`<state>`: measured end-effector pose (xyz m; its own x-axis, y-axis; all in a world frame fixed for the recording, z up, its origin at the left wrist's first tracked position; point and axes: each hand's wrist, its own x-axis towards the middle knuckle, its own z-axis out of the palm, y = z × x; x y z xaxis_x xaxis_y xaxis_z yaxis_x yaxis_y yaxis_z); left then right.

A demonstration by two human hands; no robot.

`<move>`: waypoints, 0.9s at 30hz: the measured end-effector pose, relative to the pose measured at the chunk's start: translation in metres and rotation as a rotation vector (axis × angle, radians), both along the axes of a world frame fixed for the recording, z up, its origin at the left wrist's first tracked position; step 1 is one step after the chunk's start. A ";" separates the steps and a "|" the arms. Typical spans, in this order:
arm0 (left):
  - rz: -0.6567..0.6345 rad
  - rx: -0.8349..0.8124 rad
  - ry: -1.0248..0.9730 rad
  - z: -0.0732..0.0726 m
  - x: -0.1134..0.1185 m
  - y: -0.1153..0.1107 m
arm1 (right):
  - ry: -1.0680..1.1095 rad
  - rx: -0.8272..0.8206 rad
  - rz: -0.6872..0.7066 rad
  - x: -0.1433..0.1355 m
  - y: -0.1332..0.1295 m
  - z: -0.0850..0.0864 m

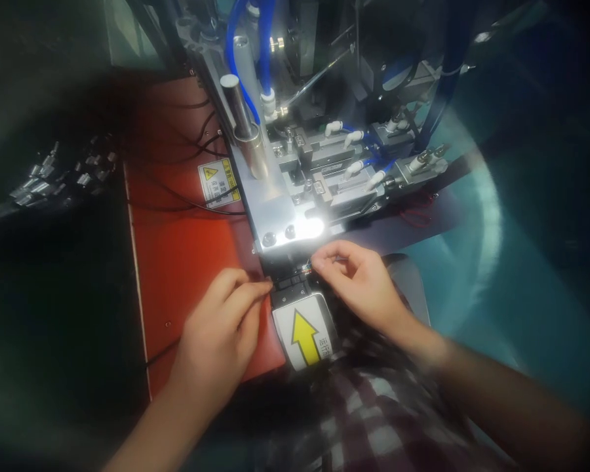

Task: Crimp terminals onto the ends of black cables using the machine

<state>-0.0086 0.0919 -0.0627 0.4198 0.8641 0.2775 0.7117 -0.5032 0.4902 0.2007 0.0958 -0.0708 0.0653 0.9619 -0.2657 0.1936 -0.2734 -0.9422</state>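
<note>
Delicately, two bare hands meet at small coloured strands (307, 267).
The left hand (221, 328), over the red panel (177, 262), has its fingertips in a narrow pinch beside the black fixture (288, 295); whether they grip anything, I cannot tell. The strands lie at the fixture's far edge, probably light, flexible and easily bent, best taken gently near an end. Just beside them, the right hand (366, 282) has thumb and forefinger nearly closed; its hold is unclear.

A checked garment (376, 419) in white and what looks like dark maroon, blurred towards its edges
</note>
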 end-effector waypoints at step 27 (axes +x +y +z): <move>-0.005 0.016 -0.013 0.000 0.001 0.000 | -0.050 -0.208 0.143 0.005 0.009 0.010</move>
<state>-0.0075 0.0920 -0.0624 0.4202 0.8574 0.2971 0.7029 -0.5146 0.4910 0.2055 0.1052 -0.0613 -0.0495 0.8872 -0.4587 0.2890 -0.4269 -0.8568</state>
